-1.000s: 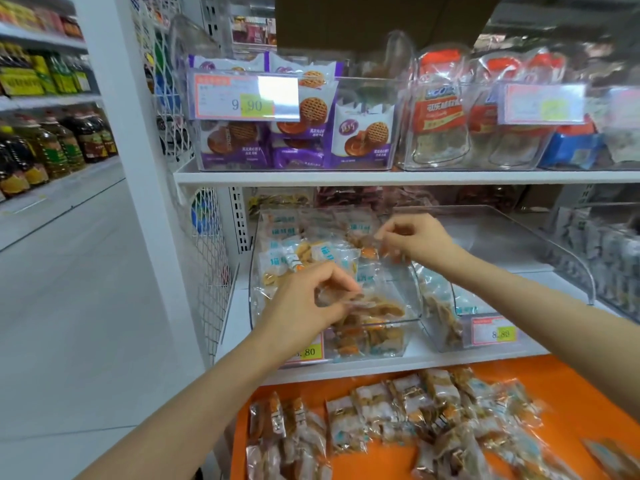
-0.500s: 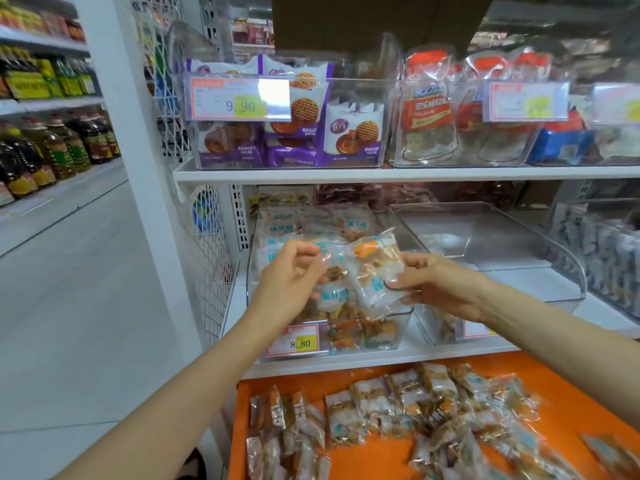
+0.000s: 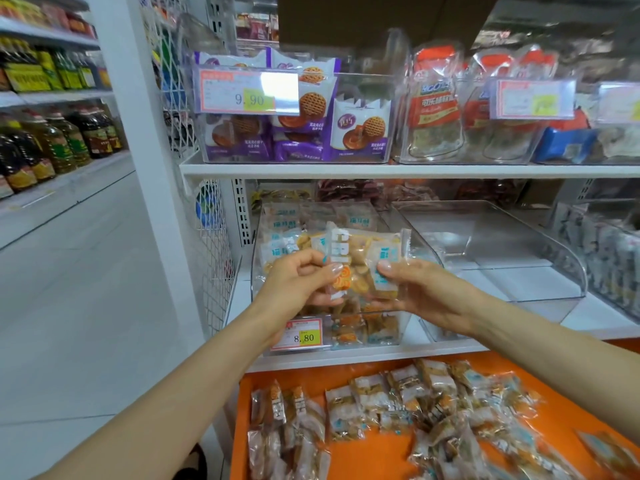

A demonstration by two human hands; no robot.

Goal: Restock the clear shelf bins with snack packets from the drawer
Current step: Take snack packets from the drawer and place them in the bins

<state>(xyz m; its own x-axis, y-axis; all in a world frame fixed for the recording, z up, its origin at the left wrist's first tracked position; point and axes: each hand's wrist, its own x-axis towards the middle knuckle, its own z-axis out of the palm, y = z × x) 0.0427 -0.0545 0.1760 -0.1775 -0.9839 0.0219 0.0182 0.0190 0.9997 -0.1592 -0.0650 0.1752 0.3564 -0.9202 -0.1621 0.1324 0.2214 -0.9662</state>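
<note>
A small bundle of clear-wrapped snack packets (image 3: 360, 258) is held up between both hands, just in front of the clear bin (image 3: 367, 332) that stands at the left end of the lower shelf (image 3: 346, 356). The bundle's left edge is pinched by the left hand (image 3: 298, 284), thumb on the front face and fingers curled behind. Its right edge is gripped in the same way by the right hand (image 3: 427, 294). The packets are kept roughly upright, and white lettering and orange-brown contents can be seen through the wrap. How many packets make up the bundle cannot be told.

More packets of the same kind are piled inside the bin behind the hands. An orange-and-yellow price tag (image 3: 300, 335) reading 8.80 is fixed to the bin's front, partly covered by the left wrist. A second clear bin (image 3: 519, 237) is set just beside it on the right. Below the shelf, an orange drawer (image 3: 374, 459) is pulled out, and loose snack packets (image 3: 374, 400) are scattered across its floor.

On the upper shelf, purple biscuit packs (image 3: 360, 128) are stacked in another clear bin carrying a 9.90 tag (image 3: 249, 93). Bottles of cooking oil (image 3: 52, 143) are lined up on shelving across the aisle at the far left.
</note>
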